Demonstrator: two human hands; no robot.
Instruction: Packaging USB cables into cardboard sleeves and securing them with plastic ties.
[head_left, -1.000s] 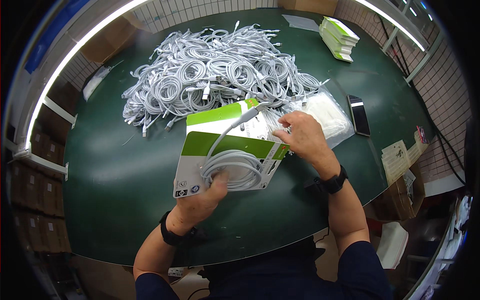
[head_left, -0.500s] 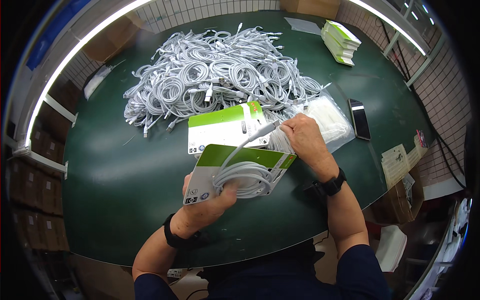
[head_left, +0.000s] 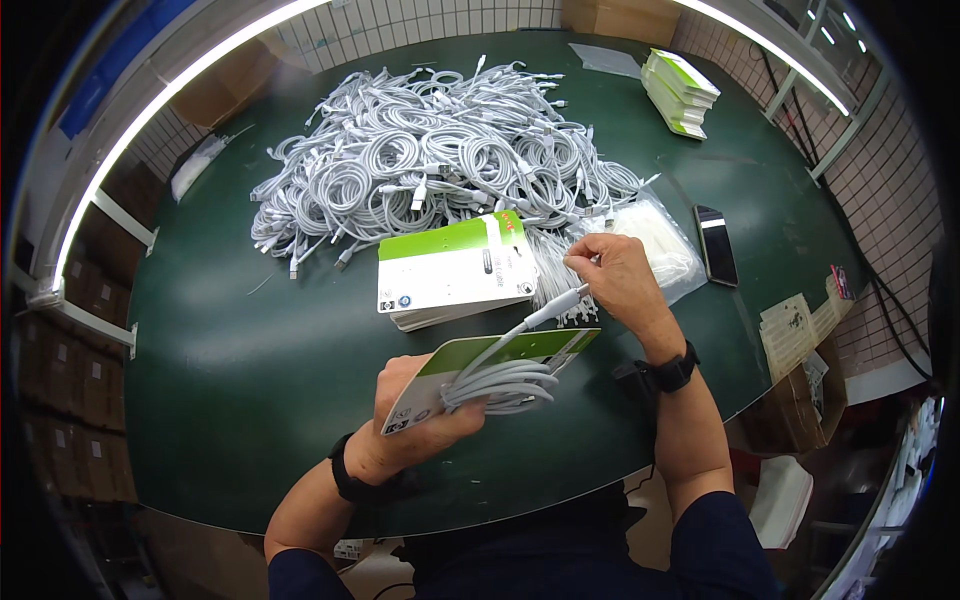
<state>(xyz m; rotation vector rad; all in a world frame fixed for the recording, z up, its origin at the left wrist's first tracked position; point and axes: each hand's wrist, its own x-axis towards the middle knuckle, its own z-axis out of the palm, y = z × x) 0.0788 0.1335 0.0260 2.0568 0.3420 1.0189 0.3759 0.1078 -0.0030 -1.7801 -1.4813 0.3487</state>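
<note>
We bring the card (head_left: 462, 358) down from the stack of cards (head_left: 455, 270), so it now hangs between that stack and the near edge of the worktop (head_left: 250, 370). With it drawn back and tipped, more of the stack's front side shows, and the coil of grey-white cable (head_left: 505, 378) stands out on the card's upper face, seen nearly edge-on. The cable's plug (head_left: 557, 306) has dropped from level with our right fingertips to just below them. As we judge it, the coil and card are now apart from the stack, with space around both for handling.

Our left hand (head_left: 428, 428) grasps the card at its lower left end, thumb side by the coil and fingers behind; that wrist sits over the near edge. Our right hand (head_left: 620, 275) reaches in from the right part of the near edge, palm down, thumb and forefinger bent close together beside the bunch of thin white ties (head_left: 577, 313). We cannot tell whether anything is pinched there, nor whether the plug touches the hand. Beyond, the cable pile (head_left: 420, 150) spreads toward the far edge, and the phone (head_left: 716, 247) lies toward the right edge.
</note>
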